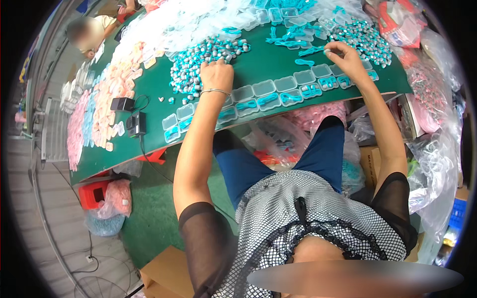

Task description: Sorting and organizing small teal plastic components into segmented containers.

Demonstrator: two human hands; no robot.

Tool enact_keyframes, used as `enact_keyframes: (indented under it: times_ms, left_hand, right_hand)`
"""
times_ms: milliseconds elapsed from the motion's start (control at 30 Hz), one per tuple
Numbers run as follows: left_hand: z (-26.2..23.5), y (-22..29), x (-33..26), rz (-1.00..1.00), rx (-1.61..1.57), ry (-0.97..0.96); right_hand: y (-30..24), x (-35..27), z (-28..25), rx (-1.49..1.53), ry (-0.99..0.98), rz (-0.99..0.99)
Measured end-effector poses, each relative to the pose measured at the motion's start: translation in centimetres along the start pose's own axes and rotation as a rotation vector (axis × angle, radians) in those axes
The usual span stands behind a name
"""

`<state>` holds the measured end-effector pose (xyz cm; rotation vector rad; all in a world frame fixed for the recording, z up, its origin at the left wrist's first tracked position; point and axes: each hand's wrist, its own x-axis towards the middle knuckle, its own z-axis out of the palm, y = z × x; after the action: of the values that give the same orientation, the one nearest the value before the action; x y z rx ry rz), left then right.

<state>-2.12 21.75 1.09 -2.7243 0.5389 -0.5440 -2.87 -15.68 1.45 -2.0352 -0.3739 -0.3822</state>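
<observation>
Work along the row of clear boxes (263, 97) at the near desk (258, 64) edge. Your left hand (216, 74) digs, fingers curled, into the 11 o'clock bead pile (203, 62); your right hand (348, 59) pinches one small piece, so seat pieces singly

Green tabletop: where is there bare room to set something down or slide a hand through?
Bare green table lies between the left hand at the grey-and-teal bead pile and the right hand, above the row of clear boxes. Another patch lies beside the black device. The far side is crowded with clear cases and pink packets.
</observation>
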Motion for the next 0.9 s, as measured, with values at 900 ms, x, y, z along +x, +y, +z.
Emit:
enact_keyframes:
  times_ms: [900]
  left_hand:
    - [0.2, -0.1, 0.6, 0.045, 0.003, 0.071]
  right_hand:
    - [-5.4, -4.6, 4.7, 0.302, -0.285, 0.133]
